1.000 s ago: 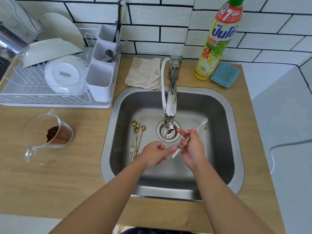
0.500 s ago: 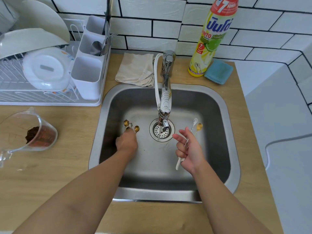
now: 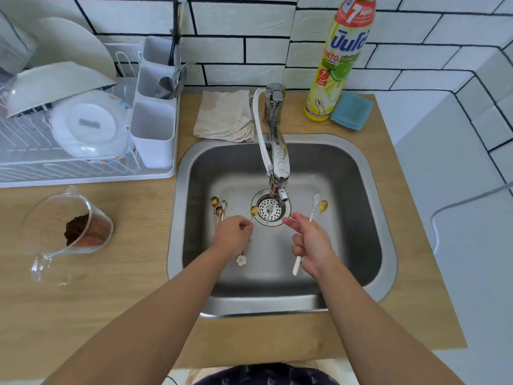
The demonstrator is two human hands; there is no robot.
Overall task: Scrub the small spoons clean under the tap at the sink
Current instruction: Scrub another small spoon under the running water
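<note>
Left hand (image 3: 233, 234) pinches a gold spoon (image 3: 254, 211) beside the drain (image 3: 270, 208); right hand (image 3: 311, 243) grips 2 spoons (image 3: 319, 208), index finger extended, near the sink's (image 3: 383, 218) right wall.

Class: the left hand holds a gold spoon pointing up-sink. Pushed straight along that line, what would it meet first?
Probably the drain strainer: the gold spoon in the left hand already reaches its rim. Depth is unclear.

A dish rack (image 3: 69, 170) with plates stands left on the wooden surface (image 3: 111, 287). Near it, a measuring jug (image 3: 66, 232). Behind: cloth (image 3: 224, 115), detergent bottle (image 3: 338, 65), blue sponge (image 3: 351, 112).
</note>
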